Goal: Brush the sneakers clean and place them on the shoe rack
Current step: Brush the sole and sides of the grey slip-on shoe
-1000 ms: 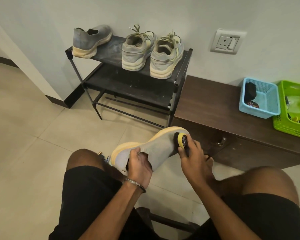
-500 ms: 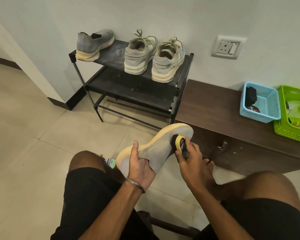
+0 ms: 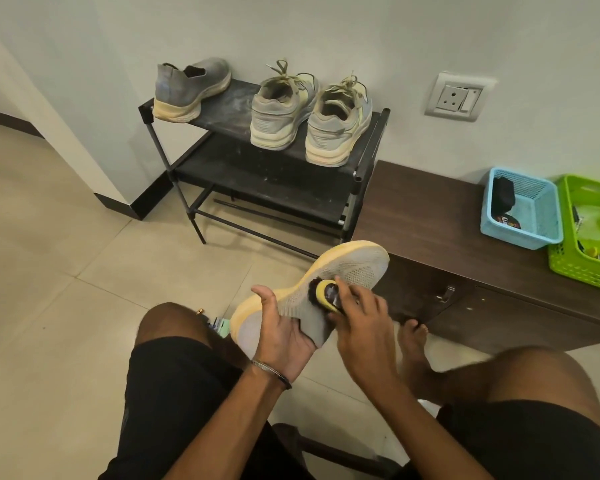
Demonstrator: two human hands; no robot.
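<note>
Left hand (image 3: 284, 336) grips sneaker (image 3: 326, 292) at the heel, right hand (image 3: 361, 315) holds brush (image 3: 324, 294) w/ bristles pressed on its side. Rack (image 3: 291, 181) is beyond both.

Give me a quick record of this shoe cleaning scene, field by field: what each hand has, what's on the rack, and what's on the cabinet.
left hand: left hand grips the heel end of the grey sneaker
right hand: right hand holds the brush, bristles against the sneaker's side
shoe rack: shoe rack top shelf carries one grey slip-on and a laced pair
lower shelf: no shoes visible
cabinet: cabinet holds a blue basket and a green basket
stage: brushing, held sneaker not yet on rack
</note>
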